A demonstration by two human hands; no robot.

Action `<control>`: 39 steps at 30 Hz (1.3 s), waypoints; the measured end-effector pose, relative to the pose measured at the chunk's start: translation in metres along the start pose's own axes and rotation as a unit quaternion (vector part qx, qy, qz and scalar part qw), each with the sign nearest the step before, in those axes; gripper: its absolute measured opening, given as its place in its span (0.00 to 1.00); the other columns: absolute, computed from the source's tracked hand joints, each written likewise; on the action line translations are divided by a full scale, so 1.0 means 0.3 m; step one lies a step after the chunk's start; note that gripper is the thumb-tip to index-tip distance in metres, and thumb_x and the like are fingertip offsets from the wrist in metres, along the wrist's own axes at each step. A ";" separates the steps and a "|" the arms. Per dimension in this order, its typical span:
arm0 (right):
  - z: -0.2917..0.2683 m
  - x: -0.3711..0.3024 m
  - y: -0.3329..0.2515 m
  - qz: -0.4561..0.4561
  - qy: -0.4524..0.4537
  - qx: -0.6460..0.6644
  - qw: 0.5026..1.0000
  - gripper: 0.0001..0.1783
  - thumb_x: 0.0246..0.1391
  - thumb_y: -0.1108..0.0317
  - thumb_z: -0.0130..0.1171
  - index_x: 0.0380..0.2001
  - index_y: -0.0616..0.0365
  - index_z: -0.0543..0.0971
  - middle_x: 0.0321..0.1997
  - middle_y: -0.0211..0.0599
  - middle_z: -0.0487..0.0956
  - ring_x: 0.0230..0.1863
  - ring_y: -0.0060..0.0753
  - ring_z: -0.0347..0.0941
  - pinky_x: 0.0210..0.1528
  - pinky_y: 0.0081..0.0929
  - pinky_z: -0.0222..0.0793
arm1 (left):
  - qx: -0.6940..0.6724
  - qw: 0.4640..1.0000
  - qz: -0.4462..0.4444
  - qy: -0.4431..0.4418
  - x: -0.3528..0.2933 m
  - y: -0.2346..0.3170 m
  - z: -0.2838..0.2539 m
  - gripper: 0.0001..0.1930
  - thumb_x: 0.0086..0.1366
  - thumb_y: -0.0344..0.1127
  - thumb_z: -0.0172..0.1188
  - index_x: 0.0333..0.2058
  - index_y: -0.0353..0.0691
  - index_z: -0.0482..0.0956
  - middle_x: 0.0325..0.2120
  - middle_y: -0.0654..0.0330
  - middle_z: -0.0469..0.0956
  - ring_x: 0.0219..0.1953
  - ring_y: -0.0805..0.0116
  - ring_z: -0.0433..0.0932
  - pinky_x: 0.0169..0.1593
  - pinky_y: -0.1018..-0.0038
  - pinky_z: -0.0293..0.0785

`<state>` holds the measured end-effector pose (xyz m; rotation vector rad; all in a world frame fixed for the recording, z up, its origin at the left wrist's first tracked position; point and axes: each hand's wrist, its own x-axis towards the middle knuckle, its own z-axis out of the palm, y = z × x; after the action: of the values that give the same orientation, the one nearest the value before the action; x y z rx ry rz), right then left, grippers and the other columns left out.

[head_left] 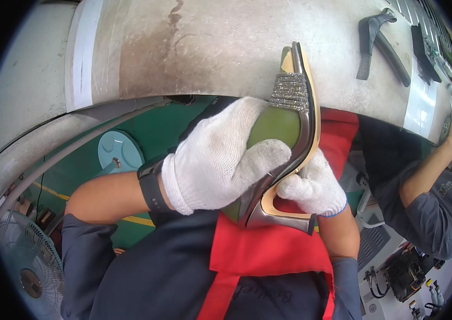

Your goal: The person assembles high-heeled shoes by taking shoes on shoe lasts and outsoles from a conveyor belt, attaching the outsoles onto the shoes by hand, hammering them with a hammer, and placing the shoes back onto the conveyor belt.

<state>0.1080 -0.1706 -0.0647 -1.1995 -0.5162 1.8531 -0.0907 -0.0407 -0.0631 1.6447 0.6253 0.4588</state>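
Observed shoe (283, 127) at frame centre, grasped by left hand (220, 154) over upper (271, 125) and right hand (318, 186) near heel (280, 220); judged light, stiff-soled, fragile at glittering band (290, 92), best held by sole (316, 114) and heel.

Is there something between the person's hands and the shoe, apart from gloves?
Nothing visible. In white gloves, the left hand wraps the green side of the shoe, and the right hand holds it at the hollow between sole and heel.
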 end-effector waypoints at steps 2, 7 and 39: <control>0.004 0.003 -0.009 -0.014 0.002 -0.018 1.000 0.30 0.58 0.70 0.75 0.62 0.64 0.78 0.52 0.37 0.86 0.52 0.28 0.82 0.56 0.34 0.82 | 0.021 1.000 -0.010 -0.004 -0.003 0.006 -0.003 0.24 0.77 0.51 0.64 0.56 0.33 0.79 0.45 0.42 0.84 0.45 0.39 0.86 0.50 0.56 0.82; 0.012 0.010 0.008 -0.040 0.027 -0.054 0.997 0.25 0.56 0.70 0.74 0.56 0.64 0.82 0.44 0.35 0.87 0.46 0.24 0.83 0.51 0.31 0.82 | 0.071 0.997 -0.010 -0.042 0.009 0.015 -0.017 0.28 0.79 0.52 0.60 0.60 0.29 0.74 0.46 0.41 0.82 0.46 0.40 0.85 0.52 0.58 0.81; -0.145 0.131 -0.384 -0.354 0.306 -0.457 0.756 0.19 0.60 0.80 0.66 0.55 0.61 0.85 0.50 0.49 0.87 0.53 0.45 0.86 0.59 0.35 0.79 | 0.245 0.952 0.144 -0.115 0.439 0.154 -0.245 0.36 0.69 0.28 0.61 0.75 0.28 0.67 0.66 0.38 0.78 0.65 0.44 0.80 0.70 0.62 0.72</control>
<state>0.1889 -0.0785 -0.0234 -1.7735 -1.3351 0.4223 -0.0277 0.0945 -0.0119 2.2433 0.3359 0.3256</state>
